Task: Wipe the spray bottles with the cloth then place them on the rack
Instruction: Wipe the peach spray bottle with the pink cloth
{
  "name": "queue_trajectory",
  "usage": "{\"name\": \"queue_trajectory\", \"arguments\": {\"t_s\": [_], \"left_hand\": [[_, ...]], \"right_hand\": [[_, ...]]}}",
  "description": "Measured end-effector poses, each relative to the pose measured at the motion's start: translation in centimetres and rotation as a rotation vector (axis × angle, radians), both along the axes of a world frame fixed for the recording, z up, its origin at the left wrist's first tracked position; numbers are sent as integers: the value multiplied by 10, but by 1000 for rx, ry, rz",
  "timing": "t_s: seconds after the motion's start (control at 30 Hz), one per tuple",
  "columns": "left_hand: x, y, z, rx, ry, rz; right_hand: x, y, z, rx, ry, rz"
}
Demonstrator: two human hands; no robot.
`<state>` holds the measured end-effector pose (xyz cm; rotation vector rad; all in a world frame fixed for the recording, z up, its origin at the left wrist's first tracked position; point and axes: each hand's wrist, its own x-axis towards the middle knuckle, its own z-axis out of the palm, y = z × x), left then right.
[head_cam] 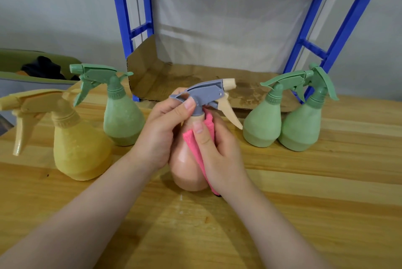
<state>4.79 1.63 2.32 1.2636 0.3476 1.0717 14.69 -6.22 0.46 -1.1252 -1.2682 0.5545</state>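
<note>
None of the five bottles is on the blue metal rack (339,36) yet, so we judge the task early; at nine o'clock stand the yellow plastic spray bottle (78,149) and a green plastic spray bottle (123,121) — unwiped, we think; at centre our left hand (159,134) grips the peach plastic spray bottle (187,171) by its grey trigger head; our right hand (219,155) curls around its neck, pressing the pink cloth (199,149) there; at three o'clock two more green bottles (282,123) wait.
</note>
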Motion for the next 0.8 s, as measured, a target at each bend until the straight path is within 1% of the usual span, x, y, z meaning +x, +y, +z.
{"name": "queue_trajectory", "arguments": {"t_s": [0.13,0.23,0.33,0.47,0.53,0.63,0.73,0.8], "left_hand": [[0,-1,6,-76,-101,81],[-3,0,12,-176,-202,156],[-6,4,15,-222,-300,196],[-15,16,16,-261,-443,239],[-20,24,15,-274,-476,250],[-21,24,14,-239,-430,200],[-14,14,13,-144,-319,133],[-10,8,11,-72,-241,96]], "right_hand": [[4,-3,1,-36,116,73],[3,-3,-1,-52,85,77],[4,-2,-4,-91,87,118],[1,-6,-3,-225,98,232],[0,-9,-1,-281,111,291],[2,-8,0,-325,138,294],[6,-5,5,-329,83,238],[9,-6,11,-294,57,213]]}}
